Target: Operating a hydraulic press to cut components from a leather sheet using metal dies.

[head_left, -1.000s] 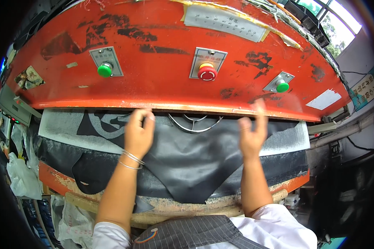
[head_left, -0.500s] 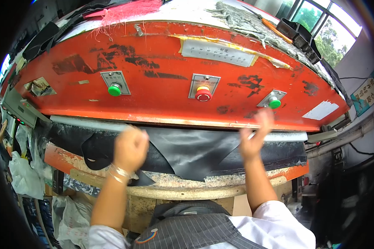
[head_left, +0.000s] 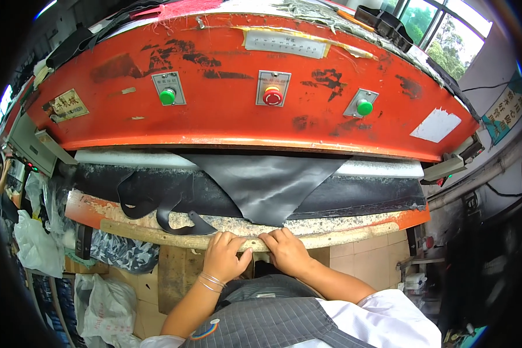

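A large red press machine (head_left: 226, 110) fills the upper view, with two green buttons (head_left: 167, 95) (head_left: 364, 107) and a red button (head_left: 272, 95) on its front. A sheet of black leather (head_left: 264, 185) hangs out from under the press head over the black bed (head_left: 365, 194). My left hand (head_left: 226, 255) and my right hand (head_left: 287, 250) rest side by side on the worn wooden front rail (head_left: 336, 235), just below the leather's lower point. Fingers of both hands curl over the rail's edge. Neither hand holds the leather.
Black leather offcuts (head_left: 156, 200) lie on the bed's left side. White plastic bags (head_left: 37, 246) and patterned cloth (head_left: 122, 252) sit low on the left. A grey control box (head_left: 26, 142) is at far left. Pipes and a window are on the right.
Both hands have come down from the leather under the press head to the wooden front rail. The leather sheet now hangs smooth in a downward point.
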The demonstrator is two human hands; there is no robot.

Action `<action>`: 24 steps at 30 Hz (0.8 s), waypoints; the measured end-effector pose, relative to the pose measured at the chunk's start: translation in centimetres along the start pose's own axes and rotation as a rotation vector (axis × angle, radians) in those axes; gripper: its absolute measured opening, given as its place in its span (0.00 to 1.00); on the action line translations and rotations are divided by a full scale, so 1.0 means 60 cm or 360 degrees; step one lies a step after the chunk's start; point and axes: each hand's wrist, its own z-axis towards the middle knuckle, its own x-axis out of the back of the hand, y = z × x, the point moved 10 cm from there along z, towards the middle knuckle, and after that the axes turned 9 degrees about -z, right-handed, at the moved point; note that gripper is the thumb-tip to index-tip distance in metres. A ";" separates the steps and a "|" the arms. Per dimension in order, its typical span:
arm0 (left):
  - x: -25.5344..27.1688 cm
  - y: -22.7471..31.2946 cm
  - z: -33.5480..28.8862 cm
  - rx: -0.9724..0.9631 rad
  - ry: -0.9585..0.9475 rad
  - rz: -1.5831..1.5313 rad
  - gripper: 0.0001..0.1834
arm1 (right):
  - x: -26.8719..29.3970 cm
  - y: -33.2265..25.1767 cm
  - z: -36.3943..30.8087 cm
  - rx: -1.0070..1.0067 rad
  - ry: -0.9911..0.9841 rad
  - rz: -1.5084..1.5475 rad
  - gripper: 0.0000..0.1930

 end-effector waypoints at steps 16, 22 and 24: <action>-0.053 0.026 -0.084 0.0339 -0.0592 -0.0759 0.07 | 0.032 0.088 0.163 0.0278 0.0213 -0.0315 0.19; -0.037 -0.024 -0.005 0.0537 -0.0311 -0.1035 0.09 | 0.035 0.081 0.222 0.0502 0.0330 -0.0320 0.10; -0.047 -0.061 0.003 0.0592 -0.0102 -0.1121 0.19 | 0.080 0.088 0.209 0.0514 0.0559 -0.0097 0.09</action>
